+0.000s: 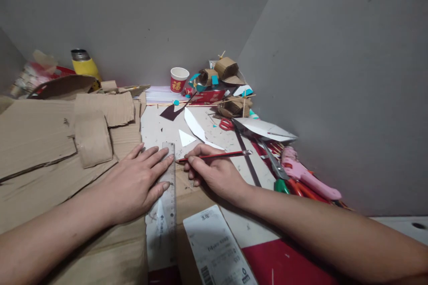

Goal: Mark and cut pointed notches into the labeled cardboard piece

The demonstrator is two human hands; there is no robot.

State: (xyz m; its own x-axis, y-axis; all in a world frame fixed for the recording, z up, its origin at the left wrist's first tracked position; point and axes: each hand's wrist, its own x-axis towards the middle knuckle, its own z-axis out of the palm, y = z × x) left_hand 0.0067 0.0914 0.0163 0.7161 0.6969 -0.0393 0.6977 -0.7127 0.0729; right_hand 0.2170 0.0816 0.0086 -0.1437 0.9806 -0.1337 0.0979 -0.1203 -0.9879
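My left hand [135, 182] lies flat with fingers spread, pressing a clear plastic ruler [167, 205] onto a sheet of brown cardboard [100, 249]. My right hand [214, 171] grips a thin red pencil [217, 156]. The pencil lies nearly level, its tip touching the ruler's right edge near the ruler's far end. A cardboard piece with a white shipping label [217, 249] lies under my right forearm.
Stacked corrugated cardboard [50, 133] fills the left. A paper cup [179, 79], cardboard models [225, 69] and red scissors [226, 124] sit at the back. A pink glue gun [306, 173], green-handled scissors [277, 173] and white paper [264, 129] lie at right beside the grey wall [334, 75].
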